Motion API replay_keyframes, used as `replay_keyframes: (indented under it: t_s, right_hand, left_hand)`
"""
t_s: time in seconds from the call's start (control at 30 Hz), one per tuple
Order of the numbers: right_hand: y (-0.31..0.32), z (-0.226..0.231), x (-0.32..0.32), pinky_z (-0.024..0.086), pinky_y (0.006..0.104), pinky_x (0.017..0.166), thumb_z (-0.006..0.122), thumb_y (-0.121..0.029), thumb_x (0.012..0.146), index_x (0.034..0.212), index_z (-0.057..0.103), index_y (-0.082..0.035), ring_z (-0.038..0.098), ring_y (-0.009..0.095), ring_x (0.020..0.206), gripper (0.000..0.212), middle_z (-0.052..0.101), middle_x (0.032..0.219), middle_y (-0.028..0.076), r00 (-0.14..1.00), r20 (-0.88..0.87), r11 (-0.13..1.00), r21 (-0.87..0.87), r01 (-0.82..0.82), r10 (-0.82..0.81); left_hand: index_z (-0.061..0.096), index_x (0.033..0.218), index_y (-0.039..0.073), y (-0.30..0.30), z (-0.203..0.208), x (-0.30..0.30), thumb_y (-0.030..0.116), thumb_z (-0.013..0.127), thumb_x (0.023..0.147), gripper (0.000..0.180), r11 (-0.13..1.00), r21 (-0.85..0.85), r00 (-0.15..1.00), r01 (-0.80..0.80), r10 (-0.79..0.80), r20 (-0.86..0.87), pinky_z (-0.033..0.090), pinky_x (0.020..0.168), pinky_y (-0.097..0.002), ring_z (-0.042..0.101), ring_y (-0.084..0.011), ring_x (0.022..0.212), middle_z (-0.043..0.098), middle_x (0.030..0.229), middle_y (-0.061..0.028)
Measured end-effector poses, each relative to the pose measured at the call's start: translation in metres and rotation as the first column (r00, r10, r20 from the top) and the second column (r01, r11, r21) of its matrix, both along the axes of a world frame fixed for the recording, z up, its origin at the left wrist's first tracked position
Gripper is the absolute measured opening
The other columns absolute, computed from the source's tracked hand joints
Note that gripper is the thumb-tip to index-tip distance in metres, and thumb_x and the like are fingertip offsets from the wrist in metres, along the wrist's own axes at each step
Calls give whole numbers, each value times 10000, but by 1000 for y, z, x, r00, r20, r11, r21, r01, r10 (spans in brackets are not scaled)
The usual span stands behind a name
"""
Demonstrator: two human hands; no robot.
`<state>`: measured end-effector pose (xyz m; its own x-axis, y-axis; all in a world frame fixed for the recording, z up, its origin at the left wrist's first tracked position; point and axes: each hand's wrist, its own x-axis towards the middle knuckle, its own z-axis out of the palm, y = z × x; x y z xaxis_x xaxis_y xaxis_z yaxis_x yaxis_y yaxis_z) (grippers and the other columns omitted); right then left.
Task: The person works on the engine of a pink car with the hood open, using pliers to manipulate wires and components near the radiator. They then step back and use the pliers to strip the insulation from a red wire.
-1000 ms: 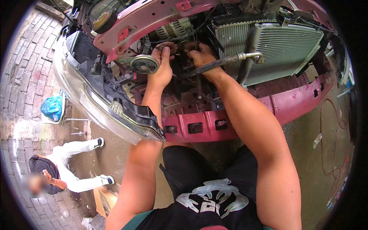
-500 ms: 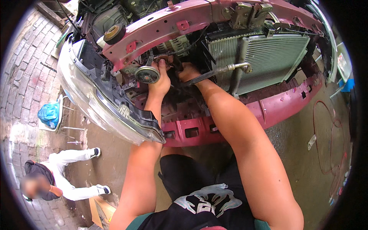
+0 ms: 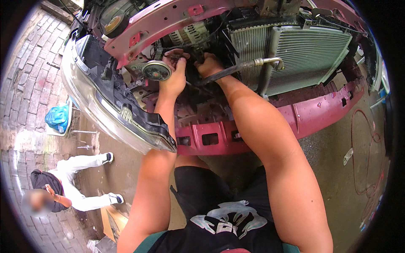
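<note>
Both my arms reach into the open front of a reddish-pink car, below its upper crossbar (image 3: 164, 19). My left hand (image 3: 174, 74) is closed, fingers curled beside a round, silver-rimmed horn (image 3: 156, 71); what they hold, if anything, is hidden. Close to its right, my right hand (image 3: 209, 67) is also closed, its fingertips turned into the dark engine bay around something I cannot make out. A black hose with a metal pipe end (image 3: 261, 62) crosses over my right wrist. Above the hands sits a ribbed metal alternator (image 3: 190, 34).
A radiator-like finned cooler (image 3: 312, 59) stands right of my hands. The loose headlight (image 3: 114, 126) juts out at left, and the lower pink bumper beam (image 3: 270, 128) runs under my forearms. A person in white trousers (image 3: 80, 162), a chair with a blue bag (image 3: 58, 117) and a red hose (image 3: 353, 156) are farther off.
The view has shifted slightly. My left hand has turned so its curled fingers show more beside the horn. My right hand stays at nearly the same spot. The person at left has moved an arm.
</note>
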<state>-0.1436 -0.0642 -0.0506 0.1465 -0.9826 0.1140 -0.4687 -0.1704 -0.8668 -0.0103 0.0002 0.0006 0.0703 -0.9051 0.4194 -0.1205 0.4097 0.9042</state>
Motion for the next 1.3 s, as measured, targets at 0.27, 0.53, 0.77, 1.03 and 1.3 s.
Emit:
replay_keyframes:
  t_s: [0.27,0.53,0.77,1.03,1.3]
  right_hand:
    - [-6,-3,4,465,440,952,672,-291,842,1129,624,38,596,421,1126,440,654,1123,260,990,109,996,27,-88,84]
    - [-15,-13,5,472,438,894,662,-291,851,1087,627,43,620,411,1066,411,657,1096,263,954,266,989,22,-146,135]
    - [-14,-7,4,474,441,916,662,-282,839,1098,622,37,619,405,1082,413,647,1120,268,961,247,990,42,-135,121]
    - [-5,0,3,489,418,873,677,-235,832,1053,646,1,643,355,1008,325,676,1034,226,996,88,1000,-25,7,-5]
    - [7,27,-8,507,423,817,715,-227,784,962,678,-10,662,357,959,283,689,995,211,916,377,979,-191,-71,140]
  left_hand:
    - [484,1159,17,-3,-3,3,10,504,977,184,999,-43,997,-7,10,80,503,888,-301,619,-165,995,642,1066,-106]
    - [482,1166,14,-1,1,0,30,512,989,180,999,-25,995,-27,29,95,536,788,-296,633,-171,960,622,1069,-102]
    - [489,1194,-18,0,2,-2,38,521,993,211,999,13,997,-35,34,76,562,783,-320,666,-214,943,604,1051,-113]
    - [470,1229,-14,-3,-3,5,48,522,1001,242,1000,15,999,-3,2,41,562,830,-327,670,-232,971,595,1074,-121]
    - [440,1270,-15,-2,-3,5,16,516,988,294,999,4,994,-39,38,103,557,862,-336,634,-217,1018,563,1155,-125]
